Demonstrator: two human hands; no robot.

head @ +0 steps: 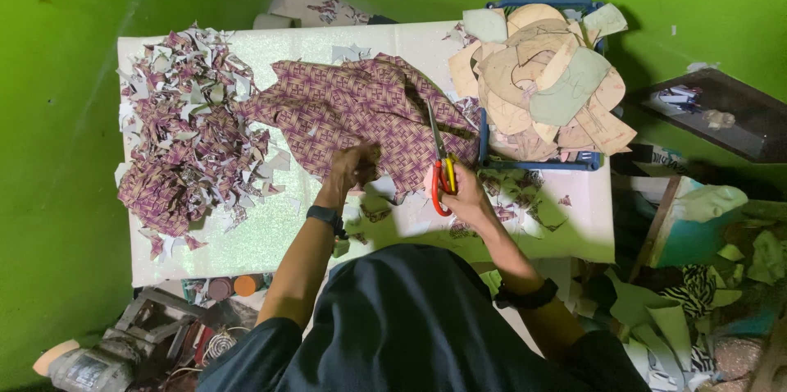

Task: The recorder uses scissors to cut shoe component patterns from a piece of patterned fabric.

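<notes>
Scissors gripped in our right hand; left hand pinches patterned fabric; scrap pile large, we judge cutting well along.

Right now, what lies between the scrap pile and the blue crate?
In the head view, the purple patterned fabric spreads between scrap pile and blue crate.
</notes>
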